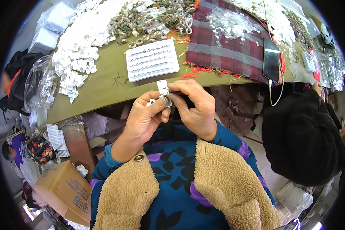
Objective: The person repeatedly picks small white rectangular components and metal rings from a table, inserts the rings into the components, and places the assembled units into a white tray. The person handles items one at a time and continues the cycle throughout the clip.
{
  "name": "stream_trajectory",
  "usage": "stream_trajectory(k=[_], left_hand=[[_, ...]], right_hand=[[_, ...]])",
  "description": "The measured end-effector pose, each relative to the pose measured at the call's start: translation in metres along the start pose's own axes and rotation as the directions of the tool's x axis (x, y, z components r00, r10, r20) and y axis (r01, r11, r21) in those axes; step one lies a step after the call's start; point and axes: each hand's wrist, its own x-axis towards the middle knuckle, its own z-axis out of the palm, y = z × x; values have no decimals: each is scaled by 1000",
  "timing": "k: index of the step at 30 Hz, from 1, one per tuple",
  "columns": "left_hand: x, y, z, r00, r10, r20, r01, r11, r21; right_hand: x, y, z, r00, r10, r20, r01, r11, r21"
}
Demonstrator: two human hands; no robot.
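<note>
My left hand (142,115) is closed, thumb and fingers pinching a small white card-like piece (162,86) that stands up above the fingertips. A small shiny metallic part shows at its lower end, too small to name. From the other side my right hand (197,105) pinches the same piece, thumb and forefinger at its edge and lower end. Another bit of white pokes out beside my left thumb. Both hands are just off the table's near edge, close below a white tray (153,75) with rows of scalloped slots.
White pieces (78,50) are heaped on the green table (99,92) at left. Behind the tray lies a pile of shiny looped metal pieces (153,21). Clear plastic bits (234,25) rest on a plaid cloth (222,50). A cabled phone (271,61) lies right, near a person in black (303,134).
</note>
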Motion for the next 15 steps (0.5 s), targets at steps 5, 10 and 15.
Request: stream_trajectory(k=[5, 10, 15], left_hand=[[-4, -3, -14, 998, 10, -63, -13, 999, -52], [-8, -4, -27, 994, 43, -104, -55, 992, -117], [-12, 12, -31, 964, 174, -202, -192, 979, -69]], right_hand=[[3, 1, 5, 982, -32, 184, 45, 997, -66], [8, 10, 15, 917, -144, 372, 201, 972, -119], [-2, 3, 42, 905, -304, 299, 369, 910, -191]])
